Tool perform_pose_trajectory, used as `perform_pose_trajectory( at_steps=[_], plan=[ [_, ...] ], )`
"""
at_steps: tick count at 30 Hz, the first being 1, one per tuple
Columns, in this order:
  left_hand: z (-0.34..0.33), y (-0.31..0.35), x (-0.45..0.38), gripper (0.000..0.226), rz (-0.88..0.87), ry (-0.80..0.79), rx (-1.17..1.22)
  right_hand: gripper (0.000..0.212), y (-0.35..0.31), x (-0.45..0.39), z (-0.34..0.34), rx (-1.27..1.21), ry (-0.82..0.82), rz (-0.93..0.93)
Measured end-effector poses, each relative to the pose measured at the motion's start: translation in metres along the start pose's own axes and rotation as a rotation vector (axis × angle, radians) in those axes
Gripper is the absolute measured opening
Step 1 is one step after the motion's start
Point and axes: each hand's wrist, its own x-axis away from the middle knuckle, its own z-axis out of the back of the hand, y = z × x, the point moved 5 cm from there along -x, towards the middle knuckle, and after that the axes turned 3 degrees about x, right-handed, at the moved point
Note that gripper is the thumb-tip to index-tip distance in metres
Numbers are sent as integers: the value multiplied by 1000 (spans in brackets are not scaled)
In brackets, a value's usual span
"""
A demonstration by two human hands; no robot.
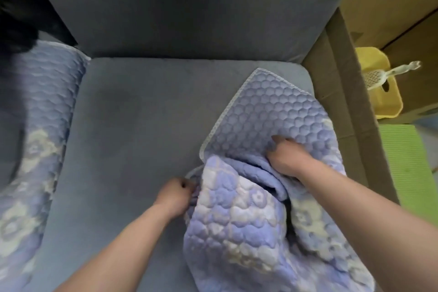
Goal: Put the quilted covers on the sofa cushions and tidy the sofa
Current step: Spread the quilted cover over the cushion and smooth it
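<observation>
Quilted cover (pixel 265 114) bunched on right side of seat cushion (pixel 132 125), left hand (pixel 174 194) fingers pinching its edge, right hand (pixel 288 157) fingers gripping its fold.

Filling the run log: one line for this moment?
left hand: grips cover edge | right hand: grips cover | cushion: mostly bare

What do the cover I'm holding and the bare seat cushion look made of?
Cover: quilted padded fabric, matte, shown by puffy stitched cells and a pale bound edge. Seat cushion: probably short-pile velvety upholstery, since the grey-blue surface shows soft brushed shading.
</observation>
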Motion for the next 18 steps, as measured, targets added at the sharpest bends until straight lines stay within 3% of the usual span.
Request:
perform_pose_trajectory(
  at_steps=[2,6,9,11,13,18],
  plan=[
    [57,-23,10,32,42,249,38,67,8,0,0,14,-32,-1],
    [275,-61,1,43,176,907,207,73,-14,-21,49,-60,86,-25],
    [358,-47,-6,47,106,1119,102,70,-53,-31,69,-32,149,32],
    [339,-20,-11,56,-36,1067,-240,66,-85,-27,62,7,142,110],
    [287,-2,-19,65,-176,871,-535,64,-112,-28,50,65,111,193],
    [189,-30,-80,69,43,298,-403,64,-114,-46,39,162,94,108]
  ],
)
